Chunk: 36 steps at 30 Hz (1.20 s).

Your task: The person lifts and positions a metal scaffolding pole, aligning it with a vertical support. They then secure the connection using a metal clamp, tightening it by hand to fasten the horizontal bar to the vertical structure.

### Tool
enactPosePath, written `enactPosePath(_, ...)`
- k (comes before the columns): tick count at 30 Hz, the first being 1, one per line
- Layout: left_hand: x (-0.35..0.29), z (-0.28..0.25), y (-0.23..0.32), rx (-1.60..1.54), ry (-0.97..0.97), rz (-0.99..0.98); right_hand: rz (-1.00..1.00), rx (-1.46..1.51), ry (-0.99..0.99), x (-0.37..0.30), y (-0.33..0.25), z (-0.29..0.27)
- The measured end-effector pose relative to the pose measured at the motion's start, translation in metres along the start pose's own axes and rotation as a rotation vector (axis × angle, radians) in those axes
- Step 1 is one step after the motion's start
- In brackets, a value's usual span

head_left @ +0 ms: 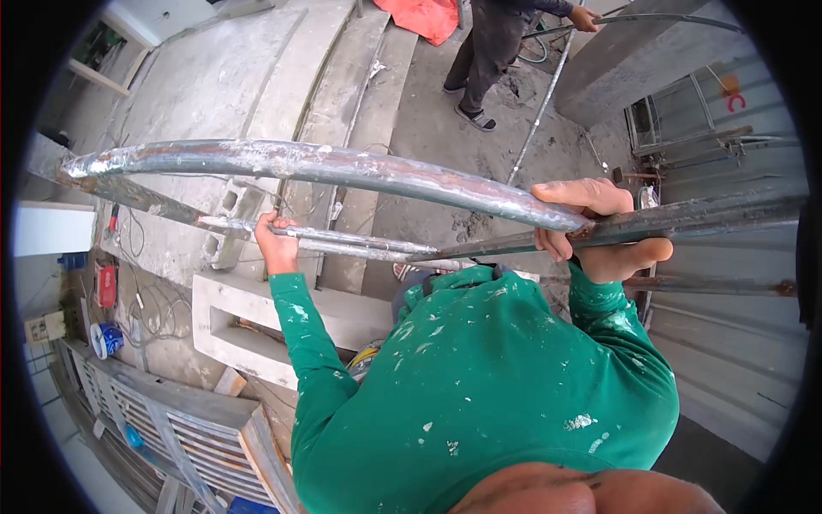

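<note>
A long, bowed grey metal pipe with rust and whitish stains [325, 161] is seen across the frame's centre, its long axis sloped gently from upper left down to right of centre. Its right end is met by the right hand [599, 204], the nearer one, which is curled around a straight dark grey metal pipe [702, 216]. Below the bowed pipe, left of centre, slender pale grey metal rods [368, 241] are gripped by the left hand [276, 246]. No brand, label or writing can be read.
</note>
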<state>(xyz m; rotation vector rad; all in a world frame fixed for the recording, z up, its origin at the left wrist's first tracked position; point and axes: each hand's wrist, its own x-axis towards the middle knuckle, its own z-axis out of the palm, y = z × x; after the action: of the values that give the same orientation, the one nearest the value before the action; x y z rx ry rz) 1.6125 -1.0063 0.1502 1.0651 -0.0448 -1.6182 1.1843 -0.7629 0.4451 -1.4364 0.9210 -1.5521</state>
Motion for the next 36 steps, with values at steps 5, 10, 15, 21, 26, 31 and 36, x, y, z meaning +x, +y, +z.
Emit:
enactPosePath(5, -0.009, 0.009, -0.015, 0.072, -0.053, 0.036, 0.091, -0.076, 0.024, -0.013, -0.022, -0.012)
enactPosePath(10, -0.014, 0.007, -0.026, 0.082, -0.079, 0.021, 0.030, -0.096, 0.060, -0.025, -0.040, -0.024)
enactPosePath(15, -0.013, -0.004, -0.027, 0.094, -0.067, 0.122, 0.020, 0.017, -0.030, -0.031, -0.047, -0.041)
enactPosePath(21, -0.035, -0.021, -0.041, 0.833, 0.301, 0.434, -0.009, 0.098, -0.143, -0.030, -0.038, -0.038)
enactPosePath(26, -0.126, 0.065, -0.126, 1.669, 0.765, 1.041, 0.132, 0.171, -0.135, -0.037, -0.041, -0.040)
enactPosePath(31, -0.132, 0.075, -0.152, 1.346, -0.152, 1.130, 0.042, 0.193, -0.159, -0.032, -0.025, -0.032)
enactPosePath(36, -0.139, 0.079, -0.221, 1.704, -0.413, 0.762, 0.019, 0.275, -0.160, -0.034, -0.012, -0.028)
